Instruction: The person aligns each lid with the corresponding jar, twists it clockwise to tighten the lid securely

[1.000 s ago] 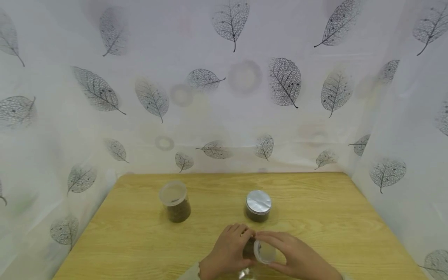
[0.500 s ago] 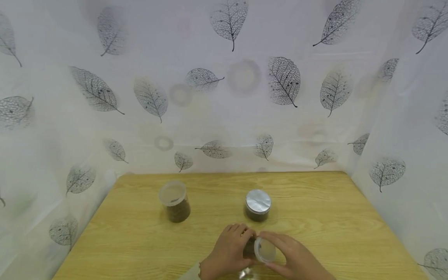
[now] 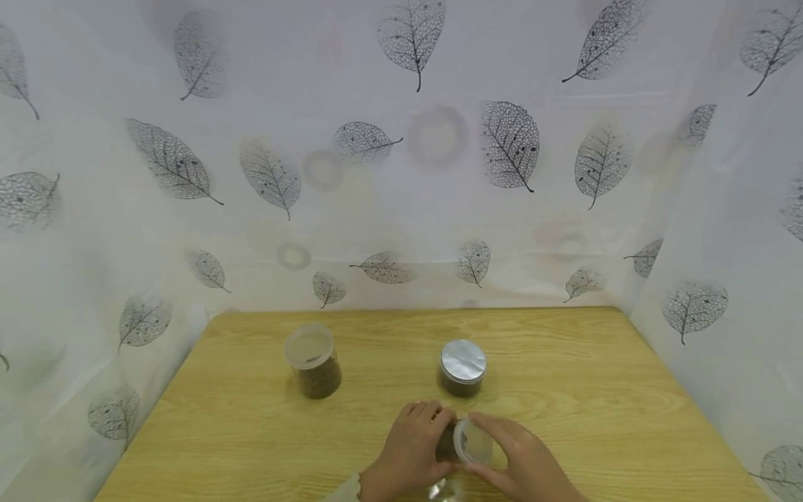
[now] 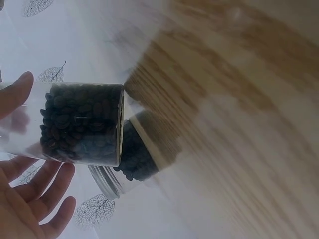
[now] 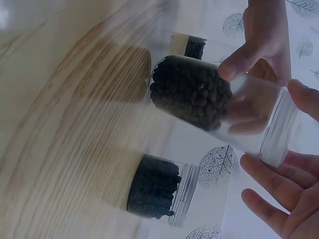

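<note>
A clear jar (image 3: 446,444) part-filled with dark beans (image 5: 187,92) is between my hands, near the table's front. My left hand (image 3: 410,446) grips its body, with the thumb on one side and the fingers on the other. On top sits a translucent white lid (image 3: 477,444), and my right hand (image 3: 521,460) holds its rim between thumb and fingers. In the right wrist view, the lid's ridged edge lies between the right thumb and fingertips, while other fingers spread free. The base of the jar is right at the wooden table.
Behind my hands stands a jar with a silver lid (image 3: 463,366), also holding dark beans. Farther left is a taller jar (image 3: 316,373) with a translucent lid. The wooden table (image 3: 238,439) meets a leaf-printed sheet (image 3: 401,223) at the back and sides.
My right hand's fingers have shifted slightly round the lid's rim, the upper fingertips moving to the right. My left hand stays in place on the jar.
</note>
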### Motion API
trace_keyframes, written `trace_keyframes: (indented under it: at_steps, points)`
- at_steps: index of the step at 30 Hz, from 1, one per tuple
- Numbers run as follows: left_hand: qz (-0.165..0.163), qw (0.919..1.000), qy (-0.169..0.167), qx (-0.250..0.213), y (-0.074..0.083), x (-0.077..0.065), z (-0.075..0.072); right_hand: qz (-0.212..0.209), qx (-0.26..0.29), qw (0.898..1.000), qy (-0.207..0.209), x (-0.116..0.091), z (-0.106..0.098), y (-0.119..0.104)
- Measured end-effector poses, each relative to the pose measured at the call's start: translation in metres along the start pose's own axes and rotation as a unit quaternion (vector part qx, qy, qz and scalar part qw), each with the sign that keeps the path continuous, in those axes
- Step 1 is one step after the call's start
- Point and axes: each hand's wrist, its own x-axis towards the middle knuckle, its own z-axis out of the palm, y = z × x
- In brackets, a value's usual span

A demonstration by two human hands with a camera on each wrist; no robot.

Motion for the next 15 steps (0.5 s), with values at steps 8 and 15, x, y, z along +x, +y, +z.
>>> trace_keyframes:
  at_steps: [8, 15]
  points:
    - [0.000, 1.0000, 0.006, 0.005, 0.0019, 0.0010, -0.0009, 0.021, -0.014, 0.999, 0.019, -0.0005, 0.0010, -0.0046]
    - [-0.008, 0.9998, -0.013, -0.008, 0.0015, 0.0007, 0.0012, 0.028, -0.014, 0.999, 0.006, -0.0003, -0.0013, -0.0047]
